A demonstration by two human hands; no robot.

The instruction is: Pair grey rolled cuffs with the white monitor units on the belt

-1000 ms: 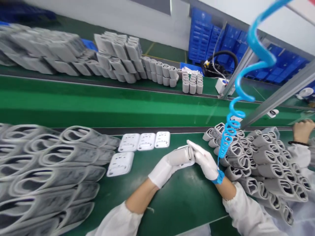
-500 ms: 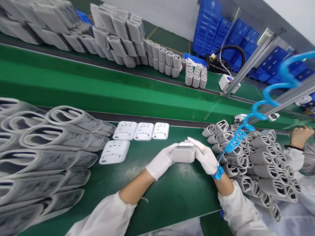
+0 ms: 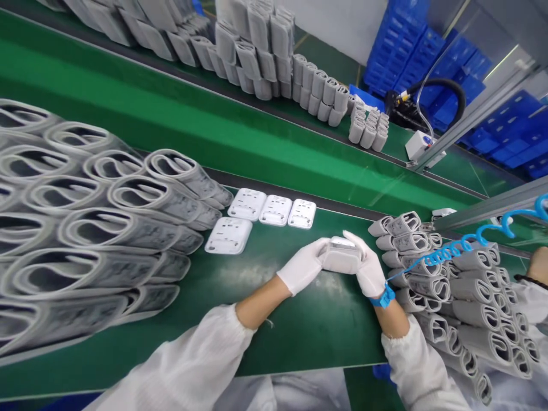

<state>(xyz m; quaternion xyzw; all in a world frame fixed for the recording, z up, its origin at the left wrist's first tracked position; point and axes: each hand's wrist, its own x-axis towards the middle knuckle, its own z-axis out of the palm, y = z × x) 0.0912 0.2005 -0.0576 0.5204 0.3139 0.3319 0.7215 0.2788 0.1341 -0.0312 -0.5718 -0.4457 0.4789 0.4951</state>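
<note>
Both my hands wear white gloves and meet over the green table. My left hand (image 3: 302, 266) and my right hand (image 3: 369, 269) are closed round one rolled grey cuff with a white unit (image 3: 341, 258), held just above the mat. A blue wrist strap (image 3: 383, 298) with a coiled blue cord (image 3: 449, 251) is on my right wrist. To the left of my hands, several white plastic units (image 3: 248, 204) lie flat in a short row, one more (image 3: 228, 235) lies in front of them.
Large stacks of grey cuffs (image 3: 77, 228) fill the left of the table, a pile of rolled cuffs (image 3: 462, 285) the right. A green conveyor belt (image 3: 171, 114) runs behind, more cuffs (image 3: 274, 51) beyond it. Another person's hand (image 3: 540, 264) shows at the right edge. Blue crates (image 3: 406, 40) stand behind.
My hands have turned the cuff and unit between them, and my right fingers now wrap over its end. The view has tilted down and to the left.
</note>
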